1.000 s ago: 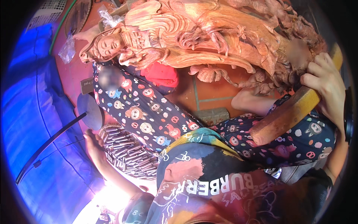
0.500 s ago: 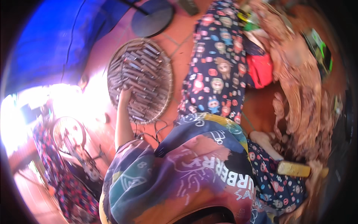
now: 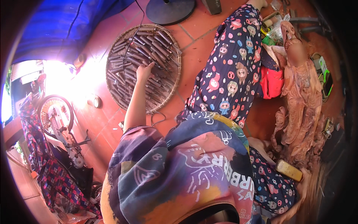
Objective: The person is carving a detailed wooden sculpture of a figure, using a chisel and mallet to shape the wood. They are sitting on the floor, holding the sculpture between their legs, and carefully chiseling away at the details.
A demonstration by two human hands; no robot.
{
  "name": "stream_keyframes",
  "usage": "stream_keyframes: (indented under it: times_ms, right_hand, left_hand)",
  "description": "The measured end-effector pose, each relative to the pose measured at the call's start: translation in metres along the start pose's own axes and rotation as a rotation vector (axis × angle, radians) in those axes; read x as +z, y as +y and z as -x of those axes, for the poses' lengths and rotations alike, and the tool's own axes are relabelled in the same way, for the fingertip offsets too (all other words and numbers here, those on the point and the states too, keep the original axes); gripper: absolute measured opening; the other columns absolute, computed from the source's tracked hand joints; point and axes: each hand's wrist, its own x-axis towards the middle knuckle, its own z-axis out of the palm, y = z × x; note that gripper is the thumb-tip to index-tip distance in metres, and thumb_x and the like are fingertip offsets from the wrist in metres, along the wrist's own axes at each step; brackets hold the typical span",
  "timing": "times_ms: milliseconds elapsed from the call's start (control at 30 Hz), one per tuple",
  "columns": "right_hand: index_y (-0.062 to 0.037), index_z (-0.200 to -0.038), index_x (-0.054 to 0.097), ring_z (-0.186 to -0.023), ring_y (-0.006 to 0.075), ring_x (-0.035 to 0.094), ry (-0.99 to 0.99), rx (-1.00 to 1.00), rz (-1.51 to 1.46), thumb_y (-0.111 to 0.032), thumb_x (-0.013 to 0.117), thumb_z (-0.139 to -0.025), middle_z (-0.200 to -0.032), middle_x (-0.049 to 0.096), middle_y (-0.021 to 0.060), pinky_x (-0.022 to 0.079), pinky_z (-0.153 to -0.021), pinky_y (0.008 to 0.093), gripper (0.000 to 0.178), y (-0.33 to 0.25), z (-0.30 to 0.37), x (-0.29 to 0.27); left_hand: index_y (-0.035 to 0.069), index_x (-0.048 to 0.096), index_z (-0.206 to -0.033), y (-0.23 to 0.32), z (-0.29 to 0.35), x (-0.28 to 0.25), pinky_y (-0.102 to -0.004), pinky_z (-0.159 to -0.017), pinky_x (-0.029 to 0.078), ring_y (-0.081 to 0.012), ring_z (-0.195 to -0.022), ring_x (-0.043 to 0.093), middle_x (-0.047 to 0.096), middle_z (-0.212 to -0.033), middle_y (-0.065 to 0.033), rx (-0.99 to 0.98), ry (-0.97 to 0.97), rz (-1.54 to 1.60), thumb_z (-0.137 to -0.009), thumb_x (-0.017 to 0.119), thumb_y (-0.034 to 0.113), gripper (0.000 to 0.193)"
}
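My left hand [image 3: 144, 71] reaches over a round woven tray [image 3: 178, 61] packed with dark-handled carving chisels [image 3: 125, 76]. Its fingers are partly extended just above or on the chisels near the tray's middle. Nothing shows in its grasp. At the lower right, my right hand [image 3: 306, 176] closes around the handle end of a mallet with a yellowish block head [image 3: 289, 170]. That head rests above my patterned trouser leg. Beside the mallet lies a carved reddish-brown wooden figure [image 3: 300, 100] with flowing robes.
A red cloth item [image 3: 271, 83] lies between my leg and the carving. Beyond the tray stands a round black base [image 3: 170, 10], and a thin dark cable crosses the tray. At left are a motorbike [image 3: 69, 134], a small cup [image 3: 95, 100] and a blue tarp [image 3: 56, 37].
My left hand has moved right across the tray, from its left part to nearer the middle. The mallet in my right hand has tilted, its far end lower. The whole view has shifted.
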Motion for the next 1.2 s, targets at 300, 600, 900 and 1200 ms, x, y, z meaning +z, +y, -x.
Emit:
stream_keyframes:
  times_ms: [300,600,900,1200]
  right_hand:
    - [-0.0024,-0.102,0.062,-0.1,0.039,0.053,0.232,0.004,-0.197,0.005,0.065,-0.061,-0.1,0.062,0.0183,0.04,-0.089,0.044,0.041,0.035,0.005,0.041]
    - [-0.008,-0.081,0.056,-0.094,0.0336,0.056,0.145,-0.057,-0.056,0.003,0.064,-0.054,-0.086,0.06,0.0099,0.041,-0.083,0.0418,0.03,0.03,-0.019,0.009]
    - [-0.0061,-0.076,0.058,-0.088,0.0326,0.056,0.14,0.099,-0.195,0.004,0.064,-0.054,-0.078,0.059,0.0099,0.039,-0.082,0.0395,0.024,0.027,0.009,0.038]
    - [-0.0046,-0.071,0.055,-0.082,0.0332,0.051,0.211,0.104,-0.146,0.002,0.065,-0.05,-0.072,0.054,0.0099,0.038,-0.078,0.0384,0.023,0.022,0.0,0.03]
  left_hand:
    - [-0.005,0.047,-0.114,0.064,0.004,0.036,-0.0488,-0.085,0.05,-0.0445,-0.099,0.062,0.063,-0.104,-0.0278,0.5,0.424,-0.285,-0.079,0.07,0.037,0.06]
    - [-0.005,0.065,-0.084,0.026,-0.117,0.049,-0.0345,-0.056,0.056,-0.0231,-0.074,0.07,0.069,-0.08,-0.0144,0.157,0.209,-0.241,-0.08,0.063,0.024,0.029]
    - [-0.007,0.054,-0.104,0.252,0.04,-0.025,-0.0417,-0.093,0.056,-0.0339,-0.108,0.062,0.062,-0.102,-0.0299,0.376,-0.654,0.709,-0.096,0.05,0.009,0.018]
    - [-0.003,0.053,-0.114,0.427,0.284,0.063,-0.0239,-0.062,0.034,-0.0125,-0.066,0.043,0.054,-0.091,-0.006,1.058,-1.588,0.989,-0.095,0.053,0.011,0.024]
